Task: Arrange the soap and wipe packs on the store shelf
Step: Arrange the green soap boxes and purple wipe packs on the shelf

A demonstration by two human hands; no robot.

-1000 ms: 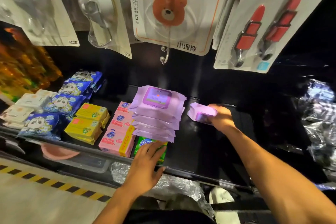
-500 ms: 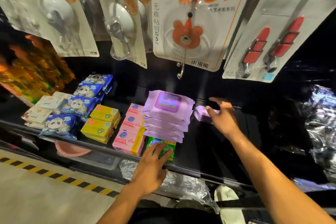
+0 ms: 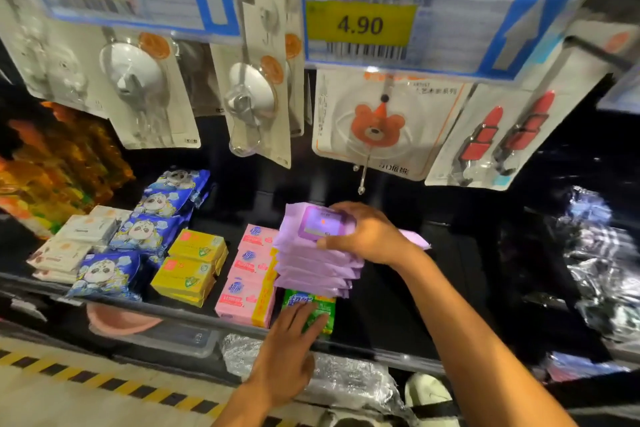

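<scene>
Fingers of the right hand [image 3: 367,236] curl around the top purple wipe pack [image 3: 320,224]; the left hand [image 3: 284,367] rests straight-fingered on the green soap pack [image 3: 325,309].

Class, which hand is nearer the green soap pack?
Left. The left hand rests on the green soap pack; the right hand holds the purple wipe stack behind it.

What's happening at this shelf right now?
A person is arranging stock on a store shelf. The right hand grips the top purple wipe pack on the purple stack. The left hand rests flat, fingers straight, on the green soap pack at the shelf's front edge. To the left sit the pink soap packs, yellow soap boxes and blue panda packs in rows.
</scene>
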